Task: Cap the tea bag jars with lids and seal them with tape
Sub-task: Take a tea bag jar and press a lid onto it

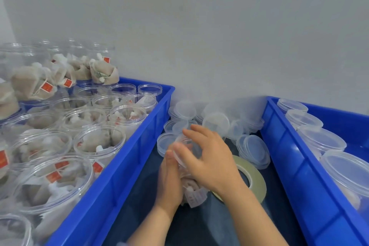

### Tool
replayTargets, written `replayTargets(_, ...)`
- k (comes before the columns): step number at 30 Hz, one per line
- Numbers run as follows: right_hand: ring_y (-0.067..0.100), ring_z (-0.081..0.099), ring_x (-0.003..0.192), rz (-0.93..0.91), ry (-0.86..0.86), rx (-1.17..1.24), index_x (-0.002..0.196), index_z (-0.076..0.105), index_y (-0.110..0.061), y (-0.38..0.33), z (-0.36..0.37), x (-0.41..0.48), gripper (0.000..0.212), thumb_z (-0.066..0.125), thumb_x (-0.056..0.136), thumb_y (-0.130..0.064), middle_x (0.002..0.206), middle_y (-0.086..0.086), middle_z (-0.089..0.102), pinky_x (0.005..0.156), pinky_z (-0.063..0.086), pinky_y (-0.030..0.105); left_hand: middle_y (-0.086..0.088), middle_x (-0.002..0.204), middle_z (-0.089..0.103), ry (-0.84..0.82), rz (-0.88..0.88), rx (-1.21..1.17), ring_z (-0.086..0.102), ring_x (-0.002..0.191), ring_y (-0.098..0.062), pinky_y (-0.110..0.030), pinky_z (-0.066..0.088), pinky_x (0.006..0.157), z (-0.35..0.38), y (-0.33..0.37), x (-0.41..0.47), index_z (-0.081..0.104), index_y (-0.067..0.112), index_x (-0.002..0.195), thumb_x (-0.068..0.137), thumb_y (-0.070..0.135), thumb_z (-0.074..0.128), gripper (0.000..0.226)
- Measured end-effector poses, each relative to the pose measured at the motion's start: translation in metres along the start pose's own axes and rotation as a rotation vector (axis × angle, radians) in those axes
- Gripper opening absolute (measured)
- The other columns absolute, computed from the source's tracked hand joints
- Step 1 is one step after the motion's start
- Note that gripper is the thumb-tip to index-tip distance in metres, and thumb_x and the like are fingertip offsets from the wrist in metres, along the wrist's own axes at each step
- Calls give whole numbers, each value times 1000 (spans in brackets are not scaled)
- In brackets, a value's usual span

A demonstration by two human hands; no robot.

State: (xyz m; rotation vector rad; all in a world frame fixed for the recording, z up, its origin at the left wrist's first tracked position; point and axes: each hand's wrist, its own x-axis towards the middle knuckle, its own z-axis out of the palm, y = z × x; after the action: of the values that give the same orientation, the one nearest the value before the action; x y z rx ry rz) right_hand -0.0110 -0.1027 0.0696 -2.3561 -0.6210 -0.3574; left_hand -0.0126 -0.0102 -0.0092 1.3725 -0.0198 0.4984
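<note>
A clear jar of tea bags [192,189] lies tilted between my hands over the dark lap area. My left hand [169,181] holds its side with fingers along the wall. My right hand [209,155] curls over the jar's top end, where a clear lid [179,157] sits, blurred by motion. Just right of the jar, partly under my right wrist, lies a roll of yellowish tape [257,179]. A heap of loose clear lids [216,123] lies beyond my hands against the wall.
A blue crate [127,167] on the left holds several open jars of tea bags [99,141]. Another blue crate [295,167] on the right holds several lidded jars [321,141]. A grey wall closes the back.
</note>
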Motion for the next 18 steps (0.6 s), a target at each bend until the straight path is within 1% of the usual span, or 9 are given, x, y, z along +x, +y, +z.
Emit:
replayTargets(1, 4, 33, 132, -1, -41, -64, 133, 53, -33, 3, -2, 0, 69, 55, 75, -70, 144, -16, 42, 101, 28, 21, -6, 107, 71, 8, 14, 12, 65, 106, -20, -54, 50, 92, 1, 0, 0, 65, 10, 114, 101, 42, 32, 48)
replayTargets(2, 6, 32, 133, -2, -63, -89, 137, 49, -34, 4, -4, 1, 80, 57, 69, -75, 145, -17, 39, 103, 28, 23, -6, 105, 72, 27, -4, -3, 66, 104, -21, -52, 51, 91, 2, 2, 1, 65, 10, 112, 96, 49, 33, 52)
replayTargets(4, 6, 36, 129, -9, -48, -92, 137, 47, -36, 4, -4, 1, 84, 62, 64, -74, 142, -19, 41, 100, 30, 22, -9, 101, 72, 31, -54, -49, 67, 101, -25, -51, 51, 89, 3, 3, 2, 66, 9, 107, 87, 58, 34, 62)
replayTargets(7, 5, 41, 122, -16, 22, -85, 133, 52, -37, 2, 2, 1, 69, 66, 71, -64, 134, -20, 46, 91, 31, 17, -7, 93, 73, 40, -6, 50, 69, 93, -22, -52, 53, 83, 1, 0, 4, 68, 8, 100, 101, 17, 41, 29)
replayTargets(8, 5, 42, 121, -16, 26, -90, 132, 53, -38, 1, 2, 2, 66, 65, 72, -63, 132, -21, 47, 90, 31, 17, -5, 92, 73, 54, 0, 97, 69, 91, -18, -48, 54, 82, 0, -1, 4, 68, 9, 98, 101, 7, 40, 29)
replayTargets(10, 5, 44, 119, -30, 15, -111, 130, 55, -38, 0, 3, 4, 63, 64, 73, -62, 130, -21, 49, 88, 31, 17, -2, 91, 73, 66, 19, 138, 69, 89, -13, -40, 55, 79, -2, -1, 4, 68, 11, 97, 101, 2, 39, 31)
replayTargets(14, 4, 48, 113, -65, -4, -105, 126, 59, -36, 0, 1, 5, 58, 66, 73, -60, 123, -20, 55, 84, 31, 14, 0, 83, 73, 131, 36, 66, 68, 80, -11, -28, 54, 70, 1, 2, 5, 67, 8, 90, 104, 12, 38, 33)
replayTargets(16, 3, 50, 110, -94, -27, -88, 123, 62, -34, 1, -2, 5, 57, 68, 70, -58, 119, -20, 57, 85, 31, 10, -8, 87, 73, 115, 37, -46, 69, 85, -19, -33, 53, 76, 2, 4, 5, 68, 6, 93, 101, 35, 29, 49)
replayTargets(18, 0, 50, 111, -117, -98, -75, 122, 63, -34, 2, -7, 6, 60, 68, 66, -54, 118, -20, 56, 89, 31, 7, -13, 91, 73, 100, 26, -110, 68, 91, -27, -40, 51, 83, 0, 4, 6, 69, 6, 95, 92, 45, 25, 58)
